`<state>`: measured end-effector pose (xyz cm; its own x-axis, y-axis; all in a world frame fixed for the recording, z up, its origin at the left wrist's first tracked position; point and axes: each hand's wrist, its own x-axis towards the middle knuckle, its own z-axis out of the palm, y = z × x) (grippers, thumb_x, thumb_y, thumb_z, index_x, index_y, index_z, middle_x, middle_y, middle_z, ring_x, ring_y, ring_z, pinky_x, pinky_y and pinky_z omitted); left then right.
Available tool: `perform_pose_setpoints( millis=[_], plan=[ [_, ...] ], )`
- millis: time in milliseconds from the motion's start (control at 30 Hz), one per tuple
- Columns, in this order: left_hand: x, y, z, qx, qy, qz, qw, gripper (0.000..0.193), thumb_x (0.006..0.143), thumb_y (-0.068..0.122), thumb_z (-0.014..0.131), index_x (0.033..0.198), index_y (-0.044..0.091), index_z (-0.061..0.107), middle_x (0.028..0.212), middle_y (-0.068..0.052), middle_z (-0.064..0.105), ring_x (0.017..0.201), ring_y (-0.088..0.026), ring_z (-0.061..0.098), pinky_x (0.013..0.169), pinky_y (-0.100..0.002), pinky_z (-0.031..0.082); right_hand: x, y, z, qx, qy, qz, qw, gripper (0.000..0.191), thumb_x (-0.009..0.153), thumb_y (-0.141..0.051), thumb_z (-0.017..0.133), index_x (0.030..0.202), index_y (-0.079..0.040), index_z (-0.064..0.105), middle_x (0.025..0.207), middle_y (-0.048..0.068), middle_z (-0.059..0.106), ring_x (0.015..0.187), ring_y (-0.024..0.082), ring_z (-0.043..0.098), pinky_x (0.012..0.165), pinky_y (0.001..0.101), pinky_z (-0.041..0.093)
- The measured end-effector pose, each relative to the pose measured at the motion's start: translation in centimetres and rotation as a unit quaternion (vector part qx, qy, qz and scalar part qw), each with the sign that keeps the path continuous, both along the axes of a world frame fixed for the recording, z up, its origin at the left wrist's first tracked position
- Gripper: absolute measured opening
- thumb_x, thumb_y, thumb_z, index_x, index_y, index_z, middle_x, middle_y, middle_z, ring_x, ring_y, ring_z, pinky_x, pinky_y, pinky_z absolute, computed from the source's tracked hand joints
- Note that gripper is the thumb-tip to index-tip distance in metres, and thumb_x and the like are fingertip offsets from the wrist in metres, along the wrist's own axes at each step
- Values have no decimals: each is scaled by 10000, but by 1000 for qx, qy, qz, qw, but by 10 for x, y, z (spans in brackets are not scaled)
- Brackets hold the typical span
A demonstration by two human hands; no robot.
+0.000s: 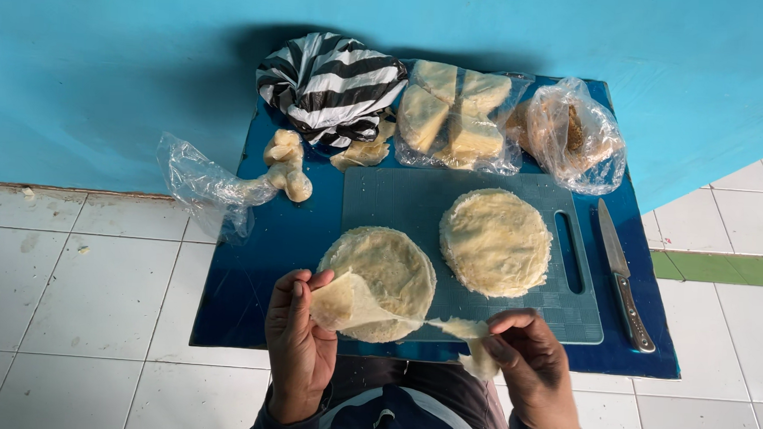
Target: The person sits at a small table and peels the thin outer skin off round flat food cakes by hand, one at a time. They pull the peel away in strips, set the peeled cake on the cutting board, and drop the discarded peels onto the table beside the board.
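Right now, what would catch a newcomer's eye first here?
Probably the two hands at the bottom: the left hand and right hand stretch a thin pale sheet between them. Behind lie two round stacks on a teal cutting board, and a knife to the right.

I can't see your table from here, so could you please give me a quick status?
Left hand and right hand pinch a thin sheet peeled off the near round stack. Knife lies clear, right of the cutting board.
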<state>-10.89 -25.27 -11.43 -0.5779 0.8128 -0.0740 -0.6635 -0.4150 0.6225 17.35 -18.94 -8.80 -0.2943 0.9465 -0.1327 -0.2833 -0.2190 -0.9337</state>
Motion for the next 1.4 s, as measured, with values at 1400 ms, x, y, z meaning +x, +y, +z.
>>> perform_pose_setpoints(
  millis=[1400],
  plan=[
    [-47, 125, 55, -40, 644, -101, 758, 188, 1027, 190, 614, 1152, 54, 649, 1063, -78, 756, 901, -174, 766, 679, -296, 601, -11, 159, 132, 553, -491, -16, 673, 95, 925, -82, 712, 976, -2, 703, 865, 95, 647, 688, 176, 641, 576, 332, 520]
  ],
)
